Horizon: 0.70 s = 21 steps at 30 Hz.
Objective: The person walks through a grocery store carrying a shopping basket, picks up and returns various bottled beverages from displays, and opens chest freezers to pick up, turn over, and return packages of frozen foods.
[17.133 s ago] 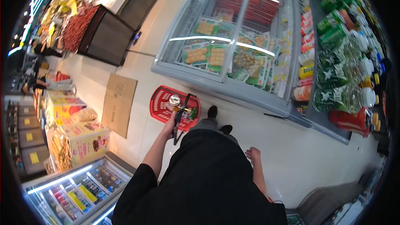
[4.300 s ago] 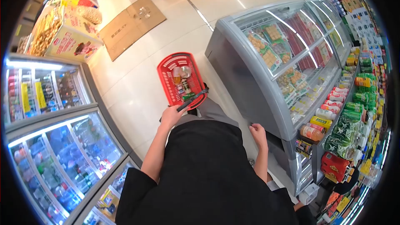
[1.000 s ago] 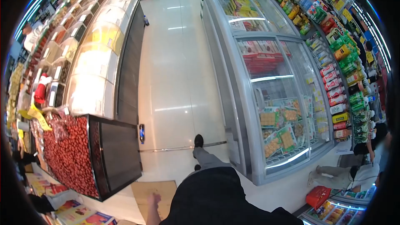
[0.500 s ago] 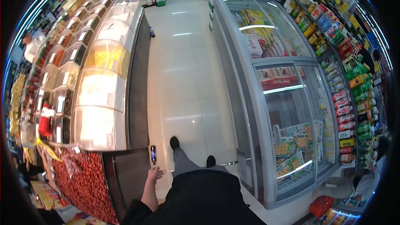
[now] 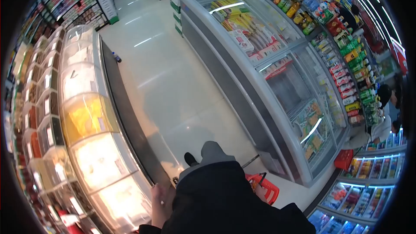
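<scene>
My left hand hangs low beside the dark base of the bulk-food bins, its fingers loosely apart and nothing in it. At my other side, my right hand is closed on the black handle of a red shopping basket, partly hidden by my black shirt. Most of the basket's contents are out of sight. Between the bins and the chest freezer, one dark shoe shows on the pale floor.
Clear-lidded bins line the left side. Wrapped frozen packs lie in the freezer, and bottles stand on a shelf beyond it. Another person is at the right near a second red basket. A bottle stands by the bins.
The view has turned and moved along the aisle. My right hand and the red basket have come into view, and the dark red heap at the left has largely left it.
</scene>
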Motion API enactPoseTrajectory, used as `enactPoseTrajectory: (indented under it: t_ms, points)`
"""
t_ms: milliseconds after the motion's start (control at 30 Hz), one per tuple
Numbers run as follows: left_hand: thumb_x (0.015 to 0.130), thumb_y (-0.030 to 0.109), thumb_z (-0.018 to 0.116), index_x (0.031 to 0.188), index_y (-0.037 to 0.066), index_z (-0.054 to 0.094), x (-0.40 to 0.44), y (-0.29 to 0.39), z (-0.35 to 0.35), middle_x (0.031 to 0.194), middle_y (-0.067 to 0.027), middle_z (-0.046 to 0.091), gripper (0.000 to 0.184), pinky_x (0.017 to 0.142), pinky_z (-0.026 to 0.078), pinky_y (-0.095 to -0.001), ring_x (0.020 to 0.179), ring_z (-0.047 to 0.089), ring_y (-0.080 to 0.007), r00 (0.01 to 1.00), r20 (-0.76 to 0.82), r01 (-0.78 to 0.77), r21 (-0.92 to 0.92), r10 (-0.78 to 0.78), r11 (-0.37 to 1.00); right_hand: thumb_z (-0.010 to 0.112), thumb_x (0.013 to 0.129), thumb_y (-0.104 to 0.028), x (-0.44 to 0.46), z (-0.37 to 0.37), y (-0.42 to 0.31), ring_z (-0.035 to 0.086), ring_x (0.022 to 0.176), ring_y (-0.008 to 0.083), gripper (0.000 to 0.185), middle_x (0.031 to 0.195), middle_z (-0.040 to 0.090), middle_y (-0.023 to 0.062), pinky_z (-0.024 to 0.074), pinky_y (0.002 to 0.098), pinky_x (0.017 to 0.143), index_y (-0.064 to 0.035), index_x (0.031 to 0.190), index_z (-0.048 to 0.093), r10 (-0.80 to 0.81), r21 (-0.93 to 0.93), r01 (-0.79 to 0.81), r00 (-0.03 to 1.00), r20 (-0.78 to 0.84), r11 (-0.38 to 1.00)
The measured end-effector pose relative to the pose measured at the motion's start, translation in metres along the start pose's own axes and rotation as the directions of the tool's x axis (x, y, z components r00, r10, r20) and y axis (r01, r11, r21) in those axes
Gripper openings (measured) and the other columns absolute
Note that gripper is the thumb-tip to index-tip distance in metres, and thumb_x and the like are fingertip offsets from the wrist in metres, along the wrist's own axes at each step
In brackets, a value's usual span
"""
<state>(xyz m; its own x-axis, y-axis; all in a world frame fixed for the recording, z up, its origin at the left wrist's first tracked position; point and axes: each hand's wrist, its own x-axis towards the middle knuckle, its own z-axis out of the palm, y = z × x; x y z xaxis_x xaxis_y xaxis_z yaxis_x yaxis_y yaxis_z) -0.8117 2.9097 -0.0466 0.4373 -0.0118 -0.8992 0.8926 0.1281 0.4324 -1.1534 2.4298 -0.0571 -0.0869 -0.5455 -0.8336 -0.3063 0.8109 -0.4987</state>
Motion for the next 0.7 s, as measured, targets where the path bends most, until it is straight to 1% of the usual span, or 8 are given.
enactPoseTrajectory:
  t_ms: [33,133,233,333,400,533,600,700]
  points:
    - [0.091,0.014,0.043,0.087,0.005,0.046,0.0,0.031,0.011,0.07,-0.0083,0.051,0.01,0.042,0.039,-0.0246,0.054,0.05,-0.0162,0.998,-0.045,-0.042,-0.001,0.042,0.999,0.055,0.085,-0.026,0.004,0.016,0.009,0.059,0.065,0.017,0.023,0.078,0.061,0.0084,0.046,0.0288,0.055,-0.0031,0.086,0.061,0.005,0.062,-0.005,1.0,0.001,0.998]
    - [0.091,0.019,0.046,0.088,0.005,0.047,0.026,0.113,0.039,0.075,-0.0104,0.055,0.014,0.044,0.041,-0.0238,0.058,0.054,-0.0163,0.975,-0.113,-0.178,0.098,0.189,0.979,0.055,0.081,-0.024,-0.076,0.117,-0.054,0.058,0.062,0.0167,0.021,0.076,0.06,0.0098,0.0444,0.0304,0.051,-0.0037,0.085,0.058,-0.175,-0.186,0.151,0.978,-0.117,0.971]
    - [0.09,0.024,0.05,0.099,0.005,0.05,0.065,0.197,0.075,0.082,-0.0105,0.059,0.021,0.051,0.046,-0.0254,0.065,0.058,-0.0172,0.967,-0.09,-0.228,0.118,0.239,0.967,0.06,0.08,-0.022,-0.033,0.168,-0.062,0.057,0.055,0.0206,0.028,0.072,0.059,0.0095,0.045,0.0338,0.049,0.0029,0.093,0.056,-0.059,-0.326,0.001,0.984,-0.166,0.945]
    - [0.091,0.025,0.05,0.106,0.006,0.051,0.093,0.287,0.121,0.087,-0.0099,0.061,0.024,0.055,0.048,-0.0269,0.068,0.06,-0.0175,0.951,-0.074,-0.286,0.166,0.302,0.944,0.059,0.077,-0.02,-0.081,0.26,-0.127,0.057,0.056,0.0211,0.027,0.071,0.058,0.0094,0.0447,0.0343,0.049,0.0027,0.091,0.056,-0.115,-0.179,0.064,0.95,-0.289,0.982]
    - [0.091,0.026,0.05,0.107,0.007,0.051,0.104,0.334,0.133,0.089,-0.0094,0.062,0.025,0.056,0.048,-0.0278,0.069,0.06,-0.0174,0.938,-0.058,-0.323,0.21,0.341,0.923,0.059,0.078,-0.02,-0.046,0.291,-0.128,0.056,0.054,0.0206,0.026,0.069,0.057,0.0087,0.0441,0.0339,0.049,0.0021,0.091,0.055,-0.086,-0.126,0.049,0.947,-0.31,0.991]
    - [0.091,0.027,0.048,0.102,0.007,0.052,0.122,0.391,0.147,0.085,-0.0091,0.062,0.023,0.056,0.048,-0.0287,0.069,0.06,-0.0183,0.954,-0.074,-0.271,0.196,0.29,0.942,0.058,0.078,-0.02,-0.005,0.345,-0.127,0.055,0.053,0.0198,0.021,0.063,0.053,0.007,0.0433,0.0341,0.046,-0.0006,0.086,0.056,-0.096,-0.012,0.098,0.927,-0.364,0.995]
    - [0.092,0.028,0.048,0.1,0.008,0.052,0.134,0.405,0.131,0.082,-0.008,0.062,0.023,0.059,0.048,-0.0292,0.072,0.061,-0.0173,0.982,-0.076,-0.158,0.19,0.175,0.969,0.06,0.079,-0.027,-0.014,0.365,-0.132,0.06,0.062,0.0206,0.031,0.069,0.059,0.0104,0.047,0.0361,0.054,0.0009,0.091,0.06,-0.048,0.062,0.071,0.949,-0.31,0.996]
    - [0.092,0.031,0.048,0.097,0.009,0.053,0.156,0.419,0.122,0.078,-0.0066,0.061,0.023,0.059,0.049,-0.0313,0.074,0.061,-0.0167,0.994,-0.107,0.043,0.35,-0.006,0.936,0.058,0.079,-0.023,-0.017,0.401,-0.134,0.056,0.056,0.0185,0.021,0.069,0.056,0.007,0.0433,0.0325,0.046,-0.0041,0.089,0.056,-0.049,-0.233,-0.053,0.91,-0.412,0.971]
